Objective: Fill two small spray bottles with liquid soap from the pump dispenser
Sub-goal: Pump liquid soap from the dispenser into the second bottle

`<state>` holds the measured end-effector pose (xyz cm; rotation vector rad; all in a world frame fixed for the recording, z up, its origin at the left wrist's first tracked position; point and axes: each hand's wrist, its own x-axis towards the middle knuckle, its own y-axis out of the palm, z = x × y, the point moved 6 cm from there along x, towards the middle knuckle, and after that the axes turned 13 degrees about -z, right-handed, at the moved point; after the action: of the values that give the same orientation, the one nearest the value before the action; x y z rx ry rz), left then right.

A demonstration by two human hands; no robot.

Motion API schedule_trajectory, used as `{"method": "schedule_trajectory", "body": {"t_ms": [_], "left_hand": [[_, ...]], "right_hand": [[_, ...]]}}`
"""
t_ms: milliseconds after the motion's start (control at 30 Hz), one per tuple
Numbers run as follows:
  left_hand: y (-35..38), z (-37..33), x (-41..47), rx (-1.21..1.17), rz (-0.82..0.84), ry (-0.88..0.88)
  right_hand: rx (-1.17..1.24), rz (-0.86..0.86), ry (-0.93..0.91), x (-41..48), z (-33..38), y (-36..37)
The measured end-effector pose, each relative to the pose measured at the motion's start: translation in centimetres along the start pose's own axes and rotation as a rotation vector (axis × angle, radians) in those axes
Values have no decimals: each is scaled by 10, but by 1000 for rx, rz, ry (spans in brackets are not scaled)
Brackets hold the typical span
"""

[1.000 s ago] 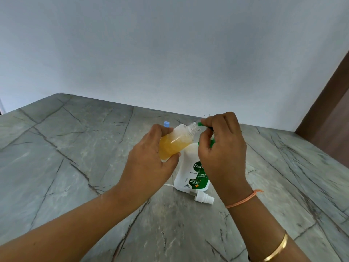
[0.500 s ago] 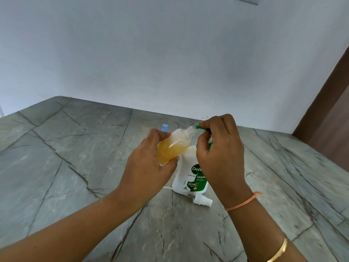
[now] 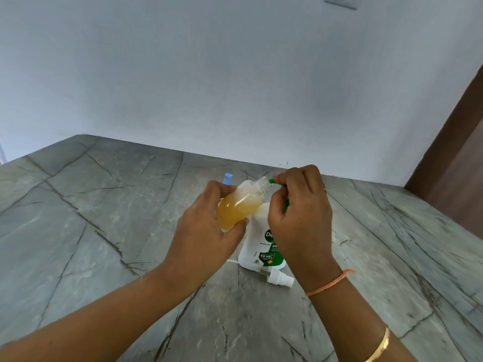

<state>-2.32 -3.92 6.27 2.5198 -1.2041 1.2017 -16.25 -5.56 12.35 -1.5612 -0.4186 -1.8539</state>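
Neck at the spout
Your left hand (image 3: 206,231) gripped the tilted spray bottle (image 3: 239,209), neck pointing right at the green spout (image 3: 271,180) of the pump dispenser (image 3: 257,244) (contact unclear); your right hand (image 3: 300,205) curled over its top.

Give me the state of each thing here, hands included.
Small spray bottle: uncapped, tilted, partly filled with amber soap.
Pump dispenser: upright, spout at bottle's neck.
White spray cap: off, lying on table.
Blue-capped bottle: capped, mostly hidden.
Left hand: grips small spray bottle.
Right hand: grips pump dispenser's head.
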Motion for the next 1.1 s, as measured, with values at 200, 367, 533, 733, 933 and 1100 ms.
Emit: {"method": "schedule_trajectory", "body": {"t_ms": [200,367,533,733,933,1100], "left_hand": [[2,1,-1,-1,8,-13],[2,1,-1,-10,0,0],[1,0,0,3,-4,19],[2,1,-1,7,3,7],[3,2,-1,14,6,3],[1,1,-1,10,1,12]], "right_hand": [[19,16,-4,7,-1,-2],[1,-32,-25,2,-1,-1],[-6,-41,-46,-6,0,1],[-4,-1,-14,1,-1,0],[12,3,-17,8,-1,-4],[7,-27,-29,3,0,-2]]}}
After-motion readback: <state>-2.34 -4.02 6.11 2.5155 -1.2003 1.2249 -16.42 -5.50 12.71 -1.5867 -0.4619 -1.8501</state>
